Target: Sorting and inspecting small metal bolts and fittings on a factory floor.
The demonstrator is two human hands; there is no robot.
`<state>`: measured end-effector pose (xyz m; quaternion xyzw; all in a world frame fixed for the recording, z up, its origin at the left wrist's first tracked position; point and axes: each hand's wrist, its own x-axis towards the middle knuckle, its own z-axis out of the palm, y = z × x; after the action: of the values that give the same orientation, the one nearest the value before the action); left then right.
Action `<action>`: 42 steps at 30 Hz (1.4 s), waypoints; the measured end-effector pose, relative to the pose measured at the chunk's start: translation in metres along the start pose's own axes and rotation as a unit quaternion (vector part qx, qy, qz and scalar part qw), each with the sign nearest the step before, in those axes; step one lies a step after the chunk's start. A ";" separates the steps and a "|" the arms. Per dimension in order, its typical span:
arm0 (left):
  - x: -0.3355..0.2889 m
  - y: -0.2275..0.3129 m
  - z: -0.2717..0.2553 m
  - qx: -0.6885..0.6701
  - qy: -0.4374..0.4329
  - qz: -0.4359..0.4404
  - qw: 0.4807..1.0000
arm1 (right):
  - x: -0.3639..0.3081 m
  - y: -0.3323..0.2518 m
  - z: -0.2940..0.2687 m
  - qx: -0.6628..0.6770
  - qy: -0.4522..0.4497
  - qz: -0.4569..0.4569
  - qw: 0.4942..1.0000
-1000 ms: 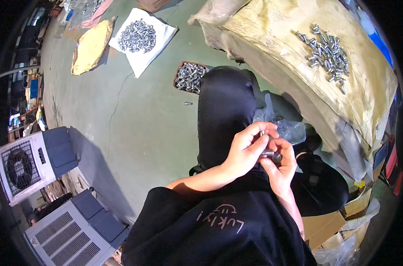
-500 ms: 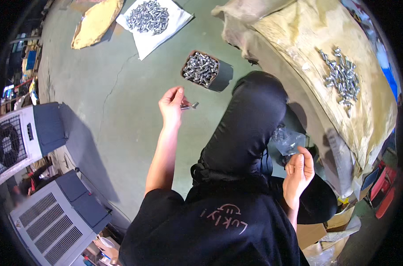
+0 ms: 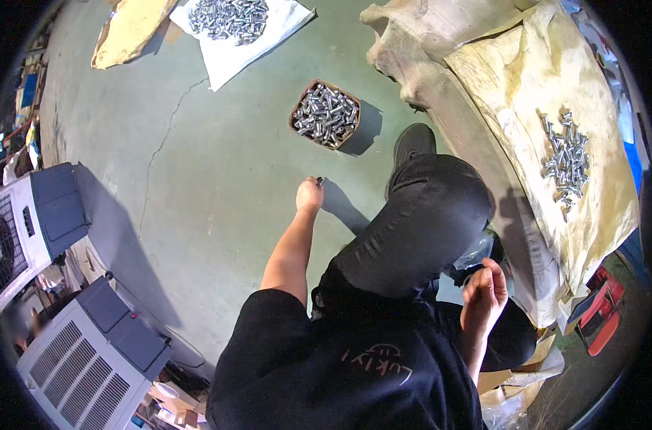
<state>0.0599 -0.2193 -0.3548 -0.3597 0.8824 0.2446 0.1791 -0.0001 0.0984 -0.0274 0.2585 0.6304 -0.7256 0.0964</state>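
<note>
Overhead fisheye view of a person in black, 1 knee bent, w/ both arms out over a grey-green floor [image 3: 218,186]. L hand [image 3: 309,193] is stretched fwd, its grip closed on a small metal piece [image 3: 322,181], prob. a bolt, poking out at the fingertips; can't tell if it touches the floor. Just beyond: a brown box [image 3: 297,133] full of shiny bolts [image 3: 328,115]. R hand [image 3: 484,290] is by the R knee, fingers curled toward thumb; can't tell if its grip has anything. A clear plastic bag [image 3: 476,252] is right next to it. Far R: a tan cloth [image 3: 519,79] draped over a bulky form, w/ a loose bolt pile [image 3: 566,161] on top. Top L: a white sheet [image 3: 229,61] w/ more bolts [image 3: 229,18], plus a yellow sack [image 3: 129,32] nearby. Lower L: 2 boxy vented units [image 3: 89,358].
</note>
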 end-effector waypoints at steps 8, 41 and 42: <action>0.039 0.058 -0.102 -0.535 0.113 -0.095 0.832 | 0.011 0.003 0.006 0.022 -0.014 0.023 0.999; -0.251 0.286 -0.168 -0.576 -0.364 0.233 0.694 | -0.028 -0.015 -0.032 0.124 -0.143 0.037 0.981; -0.254 0.289 -0.163 -0.541 -0.358 0.262 0.714 | -0.027 -0.010 -0.037 0.157 -0.132 0.030 0.978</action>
<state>-0.0001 0.0081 -0.0095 -0.0348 0.5282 0.8279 0.1852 0.0275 0.1314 -0.0080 0.1914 0.4824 -0.8400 0.1584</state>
